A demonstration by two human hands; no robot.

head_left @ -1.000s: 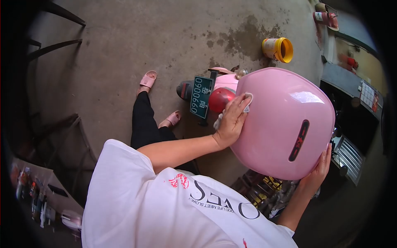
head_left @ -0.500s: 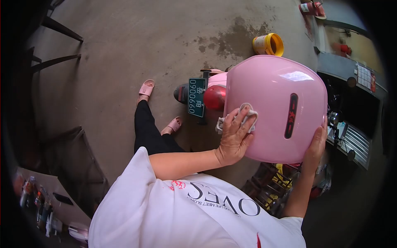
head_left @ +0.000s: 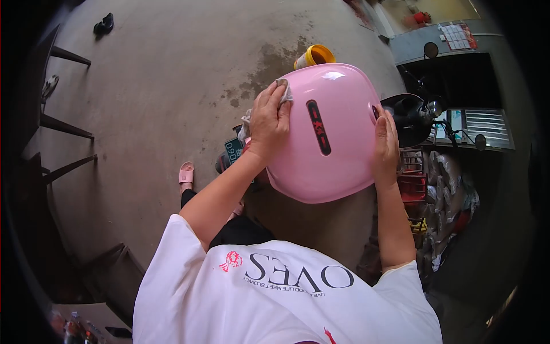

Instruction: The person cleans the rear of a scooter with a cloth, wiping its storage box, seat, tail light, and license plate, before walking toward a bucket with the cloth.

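A glossy pink scooter tail box with a dark oval badge fills the middle of the view. At its upper left edge, my left hand presses a whitish cloth to the surface, fingers closed over it; another bit of the cloth hangs out on the hand's left side. My right hand grips the right side of the box, thumb on the face and fingers along the edge. Below my left hand, part of the scooter's green number plate shows; most of the scooter is hidden by the box.
A yellow bucket stands behind the box, near a wet patch on the concrete floor. A black motorbike is at the right, above stacked wrapped bundles. Dark furniture legs jut in from the left.
My left hand has slid the cloth up along the left edge of the box. My right hand has moved higher on the right side. The view has shifted, so the box appears further left.
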